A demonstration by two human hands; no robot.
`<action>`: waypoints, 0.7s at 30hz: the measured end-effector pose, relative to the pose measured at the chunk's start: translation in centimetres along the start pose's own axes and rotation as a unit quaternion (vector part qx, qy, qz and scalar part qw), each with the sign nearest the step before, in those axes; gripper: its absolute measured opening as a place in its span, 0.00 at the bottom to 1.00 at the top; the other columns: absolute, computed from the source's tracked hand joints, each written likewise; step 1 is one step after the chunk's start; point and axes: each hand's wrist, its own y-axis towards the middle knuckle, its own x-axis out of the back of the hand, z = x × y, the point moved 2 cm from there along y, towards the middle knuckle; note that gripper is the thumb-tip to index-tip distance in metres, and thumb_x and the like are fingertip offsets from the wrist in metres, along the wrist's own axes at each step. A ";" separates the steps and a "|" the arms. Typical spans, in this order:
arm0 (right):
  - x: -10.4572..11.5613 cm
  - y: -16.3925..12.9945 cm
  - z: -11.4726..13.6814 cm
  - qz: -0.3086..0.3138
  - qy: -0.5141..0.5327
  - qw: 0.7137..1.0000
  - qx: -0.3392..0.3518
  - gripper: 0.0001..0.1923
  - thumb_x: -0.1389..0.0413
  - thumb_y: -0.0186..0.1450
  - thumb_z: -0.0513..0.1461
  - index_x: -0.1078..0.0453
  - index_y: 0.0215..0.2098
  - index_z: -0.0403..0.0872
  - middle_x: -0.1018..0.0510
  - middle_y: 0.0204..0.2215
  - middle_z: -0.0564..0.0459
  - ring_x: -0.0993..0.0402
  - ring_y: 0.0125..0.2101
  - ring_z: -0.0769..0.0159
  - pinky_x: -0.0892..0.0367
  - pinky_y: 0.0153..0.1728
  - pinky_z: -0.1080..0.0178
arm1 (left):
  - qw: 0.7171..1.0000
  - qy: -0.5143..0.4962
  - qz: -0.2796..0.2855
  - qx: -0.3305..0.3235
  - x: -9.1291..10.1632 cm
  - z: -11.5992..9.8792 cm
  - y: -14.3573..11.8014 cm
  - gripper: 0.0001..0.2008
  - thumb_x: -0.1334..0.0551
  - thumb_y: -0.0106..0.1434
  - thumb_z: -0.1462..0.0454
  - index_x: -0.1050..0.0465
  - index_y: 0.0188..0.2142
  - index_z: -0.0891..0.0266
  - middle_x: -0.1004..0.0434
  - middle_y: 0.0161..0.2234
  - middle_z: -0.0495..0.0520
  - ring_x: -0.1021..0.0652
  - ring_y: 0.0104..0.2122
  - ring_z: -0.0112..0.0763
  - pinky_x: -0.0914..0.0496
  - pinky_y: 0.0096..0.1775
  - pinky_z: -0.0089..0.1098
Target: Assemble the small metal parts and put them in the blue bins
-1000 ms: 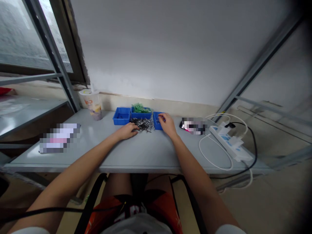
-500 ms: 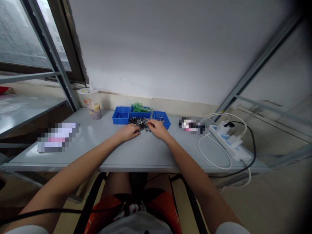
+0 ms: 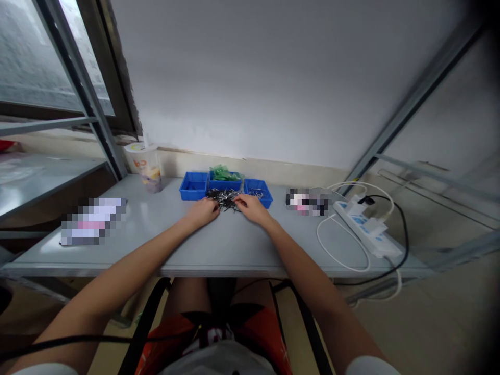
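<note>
A heap of thin black and silver metal pieces, like screws or pins (image 3: 227,198), lies on the grey table in front of three blue boxes. At its left edge, my left hand (image 3: 203,211) rests with curled fingers. My right hand (image 3: 250,208) reaches in from the right, thumb and fingers pinched together at the heap. Whatever either hand holds is too small to make out. The left blue box (image 3: 194,195) has little visible inside; the middle blue box (image 3: 225,185) holds green plastic packets (image 3: 221,173). Some silver pieces lie in the right blue box (image 3: 266,202).
A lidded drink cup (image 3: 148,169) with a straw stands at the back left. Blurred-out items lie on the left (image 3: 94,221) and right (image 3: 307,202). A white power strip (image 3: 367,226) with plugs and looping cables occupies the table's right end. Metal frame posts flank the table.
My left hand has drawn slightly left, away from the middle of the heap, its fingers more curled. My right hand has barely moved.
</note>
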 end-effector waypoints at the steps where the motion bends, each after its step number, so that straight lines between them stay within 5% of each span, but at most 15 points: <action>1: 0.0 0.0 0.0 0.001 0.001 1.000 0.000 0.10 0.50 0.66 0.37 0.27 0.39 0.45 0.22 0.33 0.52 0.31 0.30 0.70 0.39 0.35 0.67 | 1.000 0.003 0.001 0.004 0.0 0.1 0.0 0.13 0.46 0.64 0.61 0.25 0.34 0.63 0.23 0.36 0.61 0.24 0.40 0.43 0.31 0.41 0.37; 12: 0.2 -0.1 0.3 0.013 0.006 1.000 -0.012 0.10 0.50 0.66 0.37 0.26 0.39 0.46 0.23 0.32 0.52 0.31 0.29 0.70 0.39 0.35 0.67 | 0.996 -0.042 -0.031 0.069 1.7 1.2 -0.2 0.10 0.45 0.61 0.60 0.27 0.33 0.62 0.23 0.36 0.59 0.24 0.35 0.40 0.32 0.35 0.33; 21: -0.1 -0.2 0.3 0.037 0.039 0.998 -0.036 0.11 0.48 0.65 0.41 0.28 0.43 0.46 0.25 0.27 0.55 0.31 0.28 0.70 0.40 0.31 0.69 | 0.985 -0.133 -0.045 -0.097 2.2 -0.1 -0.2 0.10 0.47 0.66 0.62 0.29 0.37 0.63 0.26 0.36 0.56 0.26 0.37 0.34 0.32 0.41 0.33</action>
